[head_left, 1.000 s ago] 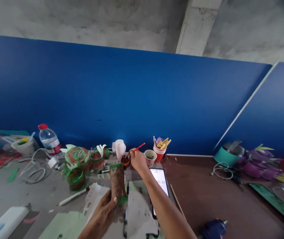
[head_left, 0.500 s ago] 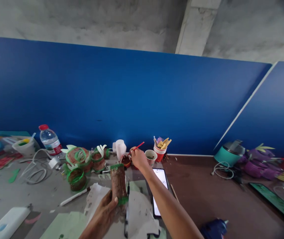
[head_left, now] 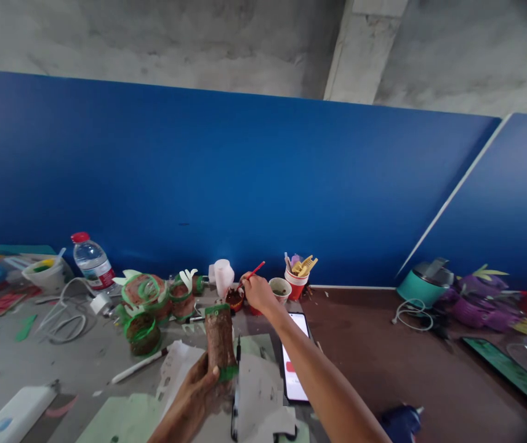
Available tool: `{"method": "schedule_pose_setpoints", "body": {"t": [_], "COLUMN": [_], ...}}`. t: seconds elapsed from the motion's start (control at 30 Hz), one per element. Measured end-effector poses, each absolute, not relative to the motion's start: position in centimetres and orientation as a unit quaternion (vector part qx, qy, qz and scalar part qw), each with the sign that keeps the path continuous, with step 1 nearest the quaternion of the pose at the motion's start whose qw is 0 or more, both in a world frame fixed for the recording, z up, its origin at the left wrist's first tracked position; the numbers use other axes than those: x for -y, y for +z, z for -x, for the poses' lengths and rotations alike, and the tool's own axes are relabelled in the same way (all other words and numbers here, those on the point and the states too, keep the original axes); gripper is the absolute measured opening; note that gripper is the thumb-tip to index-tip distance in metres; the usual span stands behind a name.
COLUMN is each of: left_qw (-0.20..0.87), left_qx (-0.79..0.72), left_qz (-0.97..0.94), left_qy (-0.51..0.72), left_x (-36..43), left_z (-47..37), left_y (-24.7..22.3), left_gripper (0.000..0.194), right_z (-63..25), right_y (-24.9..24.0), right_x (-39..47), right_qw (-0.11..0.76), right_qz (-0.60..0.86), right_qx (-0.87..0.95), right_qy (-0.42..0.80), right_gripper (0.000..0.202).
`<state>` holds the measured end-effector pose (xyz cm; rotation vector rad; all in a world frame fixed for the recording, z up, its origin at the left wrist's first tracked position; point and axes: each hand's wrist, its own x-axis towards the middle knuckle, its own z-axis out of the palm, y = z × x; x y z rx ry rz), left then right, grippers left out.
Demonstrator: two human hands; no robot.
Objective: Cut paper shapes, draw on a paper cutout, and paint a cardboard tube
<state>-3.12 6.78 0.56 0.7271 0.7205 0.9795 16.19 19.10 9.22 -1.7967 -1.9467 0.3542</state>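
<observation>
My left hand (head_left: 201, 384) is closed round the lower part of a brown cylinder (head_left: 220, 338) with green bands at its top and bottom, held upright above the papers. My right hand (head_left: 257, 291) reaches forward and pinches a red brush (head_left: 257, 269). The brush's lower end is at a small cup of dark brown paint (head_left: 234, 298); its very tip is too small to make out. Just right of that hand stands a paper cup (head_left: 280, 289) with murky contents. A lit phone (head_left: 297, 369) lies partly under my right forearm.
Brown and green crafted pots (head_left: 146, 292) and a water bottle (head_left: 93, 264) stand at the left. A red cup of yellow utensils (head_left: 297, 284) is behind the phone. A blue glue gun (head_left: 401, 423) lies front right.
The red brush and my right hand have shifted very slightly left. The phone's screen shows a different picture, now with a red patch. My left hand keeps its hold on the cylinder.
</observation>
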Motion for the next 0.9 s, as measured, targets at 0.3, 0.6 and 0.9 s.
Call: {"method": "schedule_pose_setpoints", "body": {"t": [0.3, 0.6, 0.9], "left_qw": [0.76, 0.767, 0.768], "left_qx": [-0.319, -0.314, -0.317], "left_qz": [-0.33, -0.326, -0.329], "left_qy": [0.46, 0.455, 0.449], "left_x": [-6.9, -6.9, -6.7], "left_z": [3.1, 3.2, 3.4], "left_y": [0.3, 0.3, 0.8], "left_gripper": [0.062, 0.062, 0.06], "right_z": [-15.3, -17.2, -19.8], "right_y": [8.9, 10.6, 9.8], "right_x": [-18.9, -17.6, -14.7], "right_qw": [0.241, 0.371, 0.614], "right_qz": [0.647, 0.633, 0.537], "right_qx": [0.707, 0.649, 0.477], "right_qy": [0.156, 0.202, 0.328], "right_gripper": [0.028, 0.023, 0.027]}}
